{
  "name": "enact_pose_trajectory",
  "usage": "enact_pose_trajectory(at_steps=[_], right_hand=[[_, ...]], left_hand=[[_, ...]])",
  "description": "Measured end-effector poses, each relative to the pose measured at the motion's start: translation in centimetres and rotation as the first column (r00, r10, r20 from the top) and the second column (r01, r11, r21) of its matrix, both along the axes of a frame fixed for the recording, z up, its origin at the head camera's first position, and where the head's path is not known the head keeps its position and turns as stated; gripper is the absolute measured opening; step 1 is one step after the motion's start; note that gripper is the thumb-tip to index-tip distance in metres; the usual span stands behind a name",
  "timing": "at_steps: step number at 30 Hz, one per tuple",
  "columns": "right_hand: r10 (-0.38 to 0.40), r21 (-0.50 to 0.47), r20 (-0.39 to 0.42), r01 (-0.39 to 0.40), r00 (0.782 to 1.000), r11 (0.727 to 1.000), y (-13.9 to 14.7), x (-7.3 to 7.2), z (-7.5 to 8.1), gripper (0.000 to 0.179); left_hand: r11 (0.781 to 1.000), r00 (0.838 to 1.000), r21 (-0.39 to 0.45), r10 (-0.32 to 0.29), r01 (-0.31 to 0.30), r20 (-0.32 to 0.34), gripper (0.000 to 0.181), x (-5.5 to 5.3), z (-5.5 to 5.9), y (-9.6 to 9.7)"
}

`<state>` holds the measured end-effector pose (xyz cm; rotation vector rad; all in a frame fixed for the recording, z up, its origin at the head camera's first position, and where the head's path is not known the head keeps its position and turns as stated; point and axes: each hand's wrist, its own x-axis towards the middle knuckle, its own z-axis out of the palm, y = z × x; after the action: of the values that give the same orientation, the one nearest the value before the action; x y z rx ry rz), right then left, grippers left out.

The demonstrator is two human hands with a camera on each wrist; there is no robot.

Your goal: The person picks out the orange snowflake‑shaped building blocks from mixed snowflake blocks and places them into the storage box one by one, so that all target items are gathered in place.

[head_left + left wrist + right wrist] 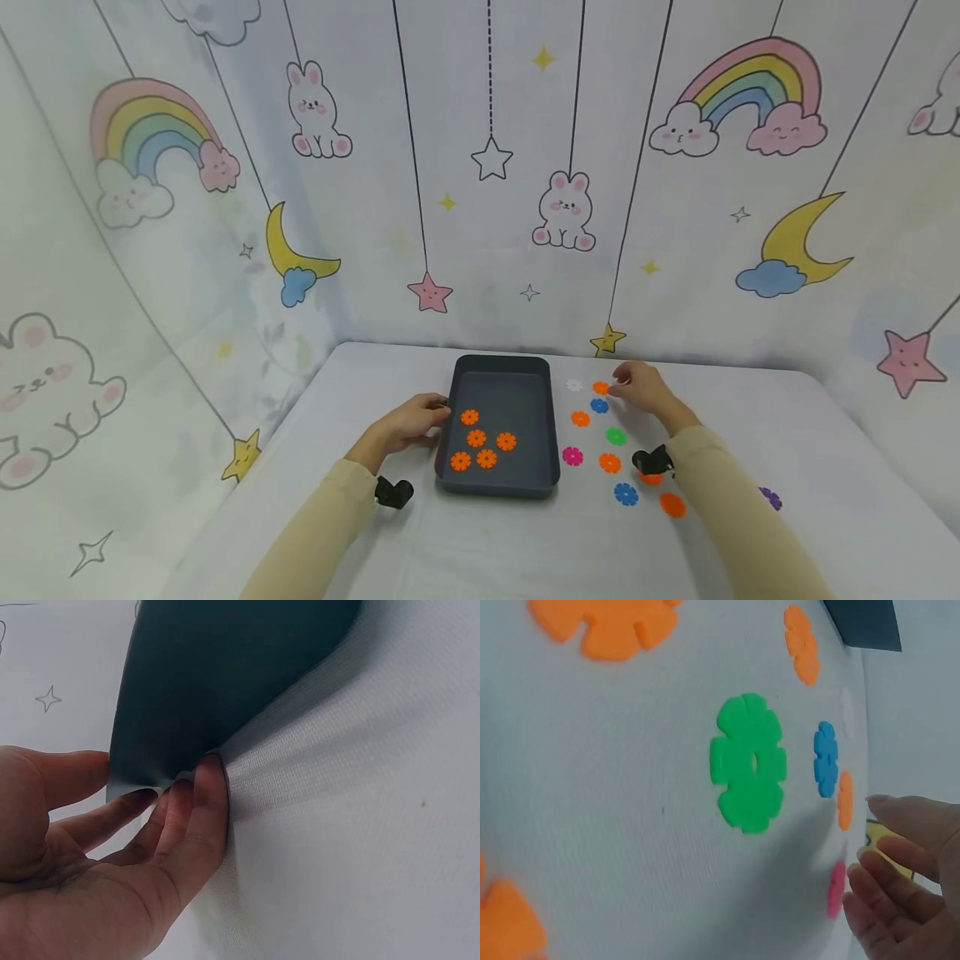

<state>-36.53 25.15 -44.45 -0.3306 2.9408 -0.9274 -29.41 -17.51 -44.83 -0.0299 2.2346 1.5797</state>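
Note:
A dark grey rectangular tray (525, 400) lies on the white table, with several orange snowflake-shaped discs (476, 437) inside, towards its left and near side. My left hand (414, 419) holds the tray's left wall; in the left wrist view the thumb is on its upper edge and the fingers (210, 795) lie against its side. To the right of the tray, my right hand (639, 386) is beside an orange disc (601, 388) with fingers loosely bent and nothing between them. In the right wrist view that hand (907, 877) is apart from the nearby orange disc (845, 800).
Loose slotted discs lie right of the tray: a green one (616, 436), blue ones (626, 494), a pink one (573, 456), a white one (573, 386), several orange ones (610, 462) and a purple one (770, 498) by the right forearm. A patterned curtain (360, 192) hangs behind the table.

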Motion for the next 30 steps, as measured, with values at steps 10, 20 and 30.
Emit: enact_pose_trajectory(at_steps=[10, 20, 30], right_hand=[[-0.044, 0.008, 0.08, 0.044, 0.996, 0.999, -0.3, -1.4, -1.5, 0.04], [-0.059, 0.023, 0.085, 0.057, 0.995, 0.998, -1.0, -1.4, -1.2, 0.036], [-0.078, 0.016, 0.079, 0.077, 0.994, 0.997, -1.5, -1.1, -1.0, 0.036]], left_hand=[[1.0, 1.0, 0.003, 0.002, -0.002, 0.01, 0.046, -0.3, -0.1, 0.1], [1.0, 1.0, 0.005, 0.003, -0.003, 0.007, 0.047, -0.2, 0.1, 0.1], [1.0, 1.0, 0.011, 0.005, -0.005, 0.013, 0.047, -0.1, 0.0, 0.0]])
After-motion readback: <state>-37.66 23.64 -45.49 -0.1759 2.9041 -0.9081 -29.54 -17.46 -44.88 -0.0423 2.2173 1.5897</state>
